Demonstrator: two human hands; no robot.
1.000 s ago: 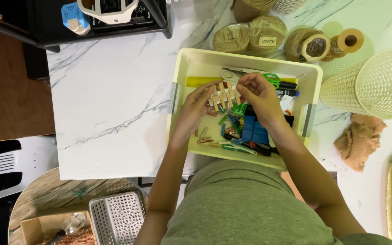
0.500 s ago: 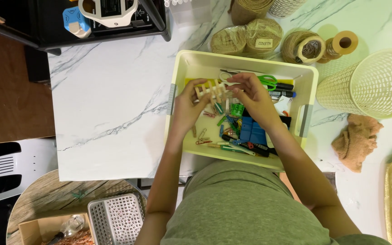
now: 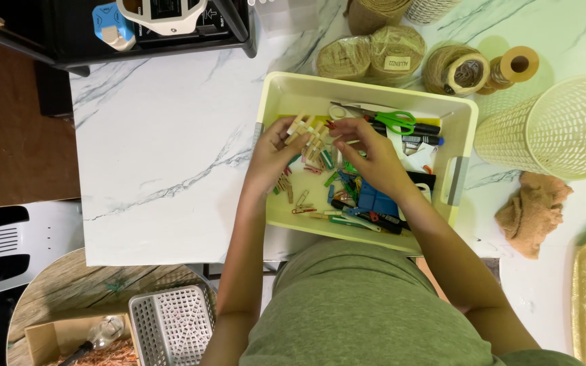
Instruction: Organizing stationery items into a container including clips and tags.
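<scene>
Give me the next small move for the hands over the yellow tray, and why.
Probably lift the bunch of wooden clothespins clear of the yellow tray and over the bare marble tabletop. The left hand grips the bunch and the right hand touches it, both above loose coloured clips and the green-handled scissors, so sorting there would risk dropping pins back into the clutter.

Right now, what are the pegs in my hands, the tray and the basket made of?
Pegs: pale, matte, likely bare wood. Tray: smooth pale-yellow walls, probably plastic. Basket: cream lattice, apparently moulded plastic. Left hand and right hand hold the pegs.
</scene>
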